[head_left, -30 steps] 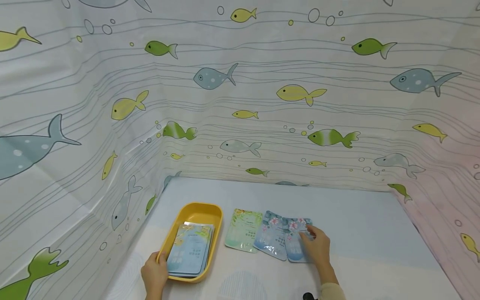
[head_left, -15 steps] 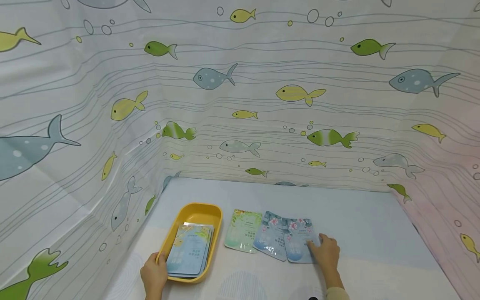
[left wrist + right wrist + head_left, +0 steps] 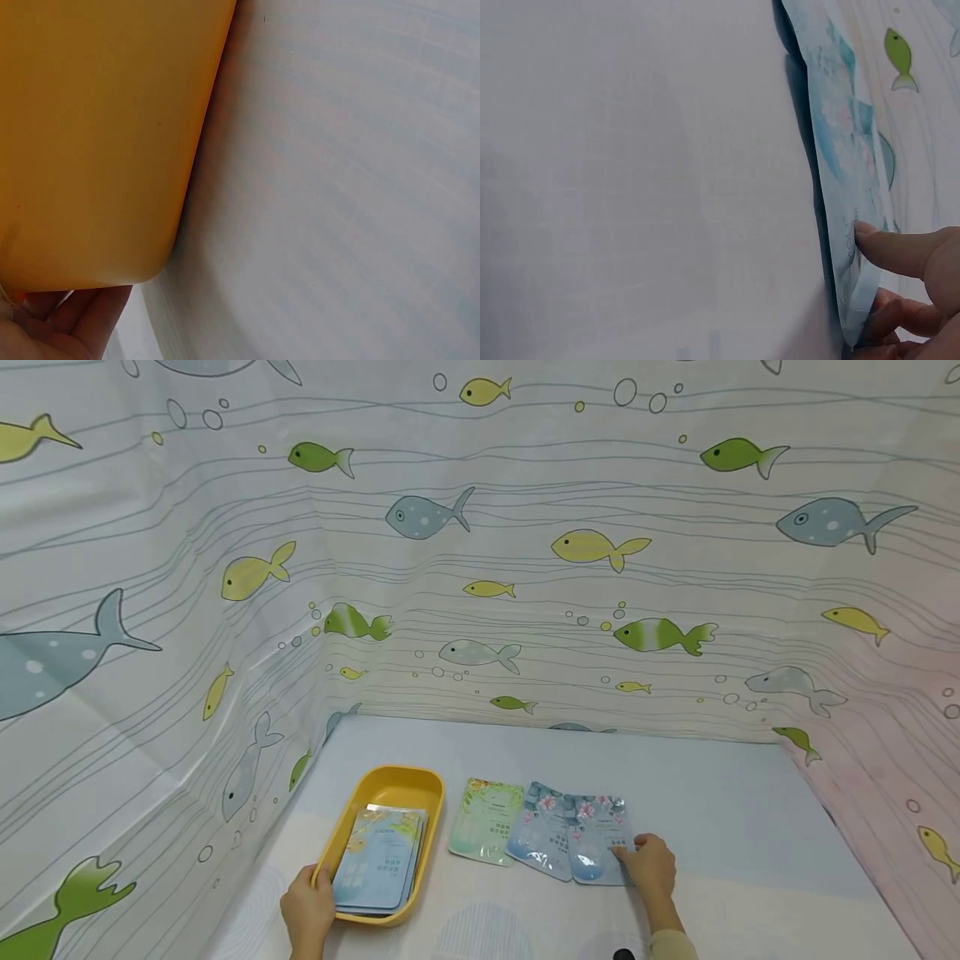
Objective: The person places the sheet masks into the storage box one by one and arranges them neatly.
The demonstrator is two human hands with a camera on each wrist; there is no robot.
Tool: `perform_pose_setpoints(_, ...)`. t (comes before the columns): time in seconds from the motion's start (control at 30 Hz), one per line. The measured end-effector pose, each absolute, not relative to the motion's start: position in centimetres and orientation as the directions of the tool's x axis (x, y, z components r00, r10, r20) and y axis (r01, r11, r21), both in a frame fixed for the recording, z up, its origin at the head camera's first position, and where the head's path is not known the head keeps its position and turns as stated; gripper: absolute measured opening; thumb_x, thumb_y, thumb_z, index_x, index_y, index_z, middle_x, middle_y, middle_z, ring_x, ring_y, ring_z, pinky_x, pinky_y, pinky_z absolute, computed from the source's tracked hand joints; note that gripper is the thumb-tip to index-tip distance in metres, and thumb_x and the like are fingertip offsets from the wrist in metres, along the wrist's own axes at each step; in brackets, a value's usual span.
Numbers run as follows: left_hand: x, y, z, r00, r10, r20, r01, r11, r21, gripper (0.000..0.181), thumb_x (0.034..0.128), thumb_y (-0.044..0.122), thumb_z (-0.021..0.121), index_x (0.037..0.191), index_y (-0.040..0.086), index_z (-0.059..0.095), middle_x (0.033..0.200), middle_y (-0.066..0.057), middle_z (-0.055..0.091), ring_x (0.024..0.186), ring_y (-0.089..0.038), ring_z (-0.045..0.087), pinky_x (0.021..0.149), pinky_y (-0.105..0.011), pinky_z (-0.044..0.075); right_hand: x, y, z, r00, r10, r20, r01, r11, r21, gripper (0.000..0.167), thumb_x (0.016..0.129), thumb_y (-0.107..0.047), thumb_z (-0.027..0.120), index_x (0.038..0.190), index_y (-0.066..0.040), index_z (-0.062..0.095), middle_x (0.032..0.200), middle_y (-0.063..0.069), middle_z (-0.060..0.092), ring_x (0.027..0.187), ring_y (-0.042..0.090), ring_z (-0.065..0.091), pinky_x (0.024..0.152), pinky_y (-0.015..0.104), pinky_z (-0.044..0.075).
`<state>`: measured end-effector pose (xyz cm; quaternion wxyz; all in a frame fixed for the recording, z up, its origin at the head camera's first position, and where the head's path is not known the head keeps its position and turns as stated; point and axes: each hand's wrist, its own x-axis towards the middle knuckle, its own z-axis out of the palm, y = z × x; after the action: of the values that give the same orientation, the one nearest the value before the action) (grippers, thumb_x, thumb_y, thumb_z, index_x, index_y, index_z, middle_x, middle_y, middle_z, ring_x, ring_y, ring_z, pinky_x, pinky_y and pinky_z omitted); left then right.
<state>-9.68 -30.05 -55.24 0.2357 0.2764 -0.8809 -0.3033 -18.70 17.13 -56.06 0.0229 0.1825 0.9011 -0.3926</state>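
My left hand (image 3: 308, 910) grips the near left rim of a yellow plastic tray (image 3: 405, 774); its fingers also show against the tray wall (image 3: 82, 187) in the left wrist view. Inside lies a stack of blue sheet mask packets (image 3: 378, 860). On the table, my right hand (image 3: 649, 866) pinches the right edge of a blue floral sheet mask packet (image 3: 592, 839). In the right wrist view the thumb presses on top of this packet (image 3: 844, 187), the fingers lie at its edge. A second blue floral packet (image 3: 542, 831) touches it on the left.
A green sheet mask packet (image 3: 486, 821) lies between the tray and the blue floral packets. The pale table (image 3: 720, 810) extends to the right and behind. Fish-printed sheeting (image 3: 480, 552) stands around the table's back and sides. A small black object (image 3: 623, 954) shows at the bottom edge.
My right hand has moved right and down from the upper part of the rightmost floral packet to its right edge, which it now pinches. The left hand and tray have stayed in place.
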Motion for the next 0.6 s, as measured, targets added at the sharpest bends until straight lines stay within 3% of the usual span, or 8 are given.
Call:
perform_pose_setpoints(0.17,-9.8,-29.9,-55.1,-0.737,-0.633,0.236,-0.349,0.655,0.67,0.024,0.0903,0.006,0.054,0.097,-0.017,0.059,0.09,-0.035,0.062,0.077,-0.053,0.057,0.068,-0.056,0.041,-18.8,17.5,-56.1,-0.925,0.312,-0.218,0.373,0.624,-0.687,0.041,0.078,-0.022,0.073,0.097,0.012,0.058,0.09,0.026,0.062,0.075,0.033,0.059,0.056,0.035,0.045)
perform_pose_setpoints(0.33,-9.8,-29.9,-54.9,-0.734,-0.637,0.237,-0.349,0.653,0.672,0.025,0.0908,0.006,0.053,0.097,-0.017,0.059,0.092,-0.035,0.062,0.08,-0.054,0.057,0.071,-0.057,0.041,-18.7,17.8,-56.1,-0.931,0.293,-0.218,0.363,0.664,-0.654,0.04,0.079,-0.025,0.072,0.091,0.011,0.059,0.084,0.023,0.062,0.073,0.031,0.058,0.058,0.036,0.045)
perform_pose_setpoints(0.6,-9.7,-30.0,-55.1,-0.73,-0.635,0.251,-0.341,0.658,0.671,0.024,0.0904,0.006,0.054,0.097,-0.017,0.06,0.091,-0.035,0.062,0.079,-0.054,0.056,0.07,-0.058,0.041,-18.7,18.4,-56.0,-0.95,0.246,-0.192,0.31,0.671,-0.673,0.021,0.083,-0.013,0.065,0.082,0.009,0.064,0.077,0.018,0.064,0.072,0.029,0.058,0.061,0.04,0.046)
